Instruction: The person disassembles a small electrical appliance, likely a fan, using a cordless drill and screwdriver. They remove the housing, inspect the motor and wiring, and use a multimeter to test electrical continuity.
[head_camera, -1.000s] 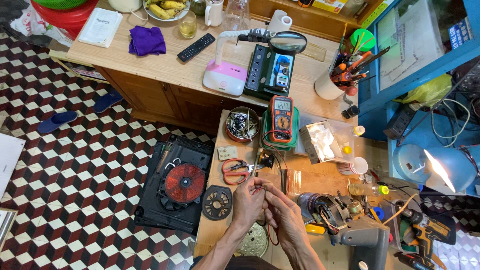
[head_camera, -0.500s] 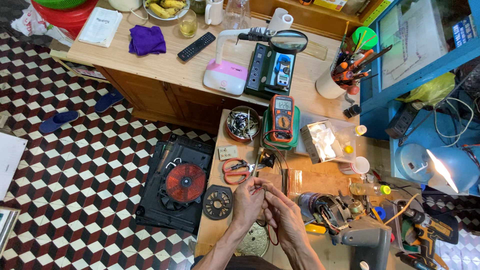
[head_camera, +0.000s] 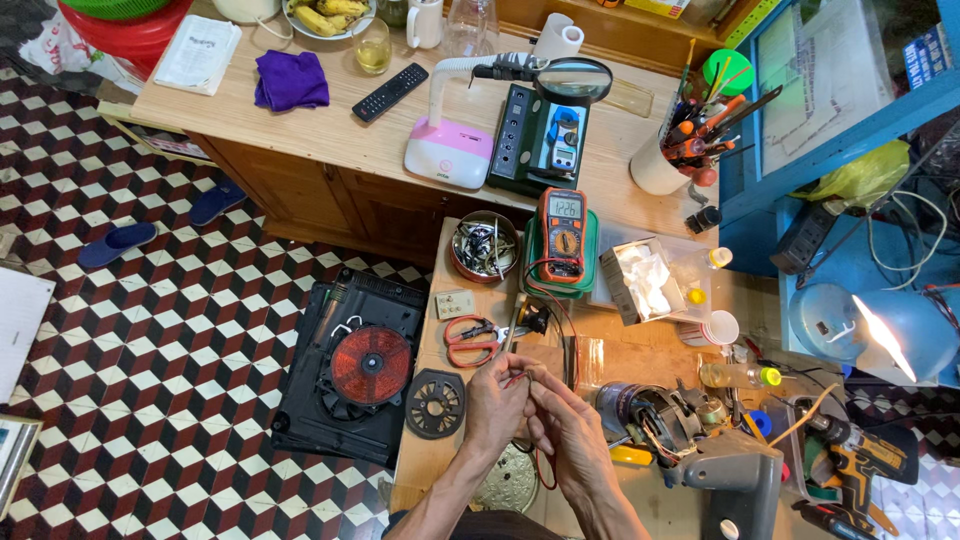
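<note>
Both hands meet over the near edge of the small wooden workbench (head_camera: 640, 355): the left hand (head_camera: 495, 405) and the right hand (head_camera: 570, 435) have their fingertips pinched together on a thin red wire (head_camera: 517, 378), which loops down between the wrists and off the bench edge. It looks like a fine-fingered step — the wire end being held or twisted — and whatever follows seems to call for a steady pinch and small motions rather than force. Just beyond the fingers lie red-handled pliers (head_camera: 470, 340) and a small black part, with dark leads running up to an orange multimeter (head_camera: 563, 235) that rests on a green case, its display lit. To the left of the meter a round metal bowl (head_camera: 484, 248) holds a tangle of small metal bits and wire offcuts; to the right a clear plastic box (head_camera: 650, 280) holds crumpled white tissue or cotton, and small capped bottles stand beside it. A black fan wheel (head_camera: 436, 403) lies by the left wrist, and on the checked floor an opened induction cooker (head_camera: 355, 365) shows its copper-red coil. On the larger table behind, a white cup (head_camera: 660, 165) bristles with screwdrivers and pens, a glass (head_camera: 372, 47) has pale liquid in it, and a bowl (head_camera: 330, 15) holds bananas — all well apart from the hands.
</note>
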